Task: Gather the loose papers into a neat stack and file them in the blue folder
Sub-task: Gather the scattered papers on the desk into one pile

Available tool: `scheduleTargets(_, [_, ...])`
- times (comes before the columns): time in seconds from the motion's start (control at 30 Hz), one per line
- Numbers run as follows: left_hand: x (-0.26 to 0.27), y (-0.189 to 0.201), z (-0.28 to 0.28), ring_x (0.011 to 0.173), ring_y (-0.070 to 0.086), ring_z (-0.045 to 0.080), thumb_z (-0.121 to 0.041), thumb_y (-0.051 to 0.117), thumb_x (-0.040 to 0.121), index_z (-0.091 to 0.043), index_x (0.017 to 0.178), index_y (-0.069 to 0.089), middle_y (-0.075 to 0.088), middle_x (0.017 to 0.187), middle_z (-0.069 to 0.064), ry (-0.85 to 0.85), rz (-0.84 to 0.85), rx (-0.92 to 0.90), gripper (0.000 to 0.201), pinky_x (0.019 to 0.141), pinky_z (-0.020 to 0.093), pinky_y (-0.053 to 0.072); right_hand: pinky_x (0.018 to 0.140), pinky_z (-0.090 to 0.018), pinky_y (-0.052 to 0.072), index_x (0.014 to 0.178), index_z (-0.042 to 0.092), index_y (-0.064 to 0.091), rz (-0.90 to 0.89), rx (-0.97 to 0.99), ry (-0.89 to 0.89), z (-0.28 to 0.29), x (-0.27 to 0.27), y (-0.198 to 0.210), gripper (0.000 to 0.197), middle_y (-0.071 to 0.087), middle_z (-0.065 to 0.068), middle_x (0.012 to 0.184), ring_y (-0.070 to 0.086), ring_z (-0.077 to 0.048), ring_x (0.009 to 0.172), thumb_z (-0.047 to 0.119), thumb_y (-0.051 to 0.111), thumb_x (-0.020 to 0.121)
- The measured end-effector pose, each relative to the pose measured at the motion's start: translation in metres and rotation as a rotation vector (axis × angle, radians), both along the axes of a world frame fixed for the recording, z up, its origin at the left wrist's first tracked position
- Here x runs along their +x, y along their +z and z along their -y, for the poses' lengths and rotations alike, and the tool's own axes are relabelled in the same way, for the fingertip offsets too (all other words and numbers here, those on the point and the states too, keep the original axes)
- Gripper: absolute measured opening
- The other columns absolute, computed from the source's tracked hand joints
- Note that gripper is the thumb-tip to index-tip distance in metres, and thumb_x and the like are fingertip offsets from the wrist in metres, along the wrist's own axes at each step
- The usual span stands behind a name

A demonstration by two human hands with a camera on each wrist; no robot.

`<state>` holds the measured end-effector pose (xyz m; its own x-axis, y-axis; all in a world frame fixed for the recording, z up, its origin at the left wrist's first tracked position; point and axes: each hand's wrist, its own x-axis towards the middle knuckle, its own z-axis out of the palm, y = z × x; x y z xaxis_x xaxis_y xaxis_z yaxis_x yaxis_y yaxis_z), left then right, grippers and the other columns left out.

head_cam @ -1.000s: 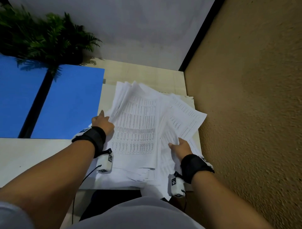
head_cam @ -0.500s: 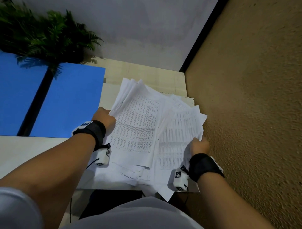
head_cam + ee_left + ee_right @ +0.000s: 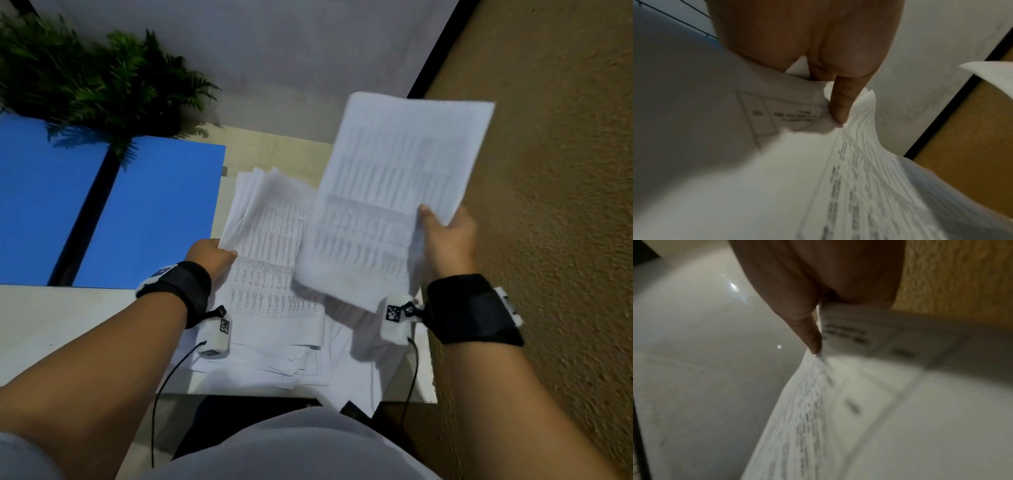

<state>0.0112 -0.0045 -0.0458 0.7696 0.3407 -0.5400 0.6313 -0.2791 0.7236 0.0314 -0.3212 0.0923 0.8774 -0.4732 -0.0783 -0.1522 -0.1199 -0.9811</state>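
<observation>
An untidy pile of printed white papers (image 3: 274, 260) lies on the pale table, right of the open blue folder (image 3: 150, 212). My left hand (image 3: 210, 255) grips the pile's left edge, thumb on top and fingers beneath; the left wrist view shows the thumb (image 3: 840, 104) pressing on the sheets (image 3: 777, 162). My right hand (image 3: 447, 236) holds a raised bundle of sheets (image 3: 394, 192) above the pile's right side, blurred. In the right wrist view the thumb (image 3: 812, 337) pinches that bundle (image 3: 869, 402).
A green fern (image 3: 92, 75) stands at the back left, overhanging the folder. A textured tan wall (image 3: 548, 205) runs close along the table's right edge. A grey wall (image 3: 274, 51) closes the back. Some sheets overhang the table's front edge (image 3: 352, 394).
My right hand has taken the right-hand sheets and lifted them up off the pile. My left hand has slid its fingers under the pile's left edge.
</observation>
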Motion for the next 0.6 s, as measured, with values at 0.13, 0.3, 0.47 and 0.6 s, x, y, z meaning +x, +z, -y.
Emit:
scheduleTargets(0.13, [-0.012,0.003,-0.003,0.080,0.058,0.030,-0.016,0.062,0.088,-0.004,0.101,0.060,0.062,0.087,0.011,0.050,0.037,0.017,0.018,0.069,0.029,0.046,0.083,-0.028,0.054,0.115,0.012,0.059,-0.207,0.119,0.080,-0.028,-0.008,-0.064,0.021,0.066,0.000,0.101,0.065,-0.026,0.102,0.009,0.057,0.095])
scheduleTargets(0.3, [-0.038,-0.006,-0.009,0.112,0.061,0.034,-0.036,0.063,0.089,-0.001,0.124,0.061,0.065,0.123,0.013,-0.018,-0.099,-0.034,0.049,0.098,0.038,0.047,0.111,-0.032,0.036,0.148,0.006,0.034,-0.643,-0.066,0.308,-0.049,-0.019,-0.133,0.059,0.039,-0.009,0.151,0.042,-0.029,0.136,0.028,0.055,0.097])
scheduleTargets(0.47, [-0.058,-0.005,0.003,0.129,0.050,0.033,-0.037,0.057,0.096,0.006,0.136,0.047,0.052,0.141,0.016,-0.070,-0.177,-0.056,0.059,0.106,0.035,0.038,0.087,-0.040,0.055,0.125,0.021,0.034,-0.579,0.081,0.302,-0.056,-0.040,-0.164,0.059,0.056,-0.010,0.115,0.061,-0.029,0.102,0.007,0.071,0.082])
scheduleTargets(0.6, [-0.065,0.001,0.011,0.136,0.043,0.033,-0.047,0.045,0.098,0.004,0.143,0.039,0.044,0.149,0.017,-0.075,-0.204,-0.038,0.068,0.111,0.036,0.032,0.098,-0.047,0.052,0.112,0.015,0.055,-0.587,0.222,0.402,-0.048,-0.043,-0.165,0.044,0.066,-0.010,0.117,0.066,-0.028,0.105,0.006,0.079,0.076])
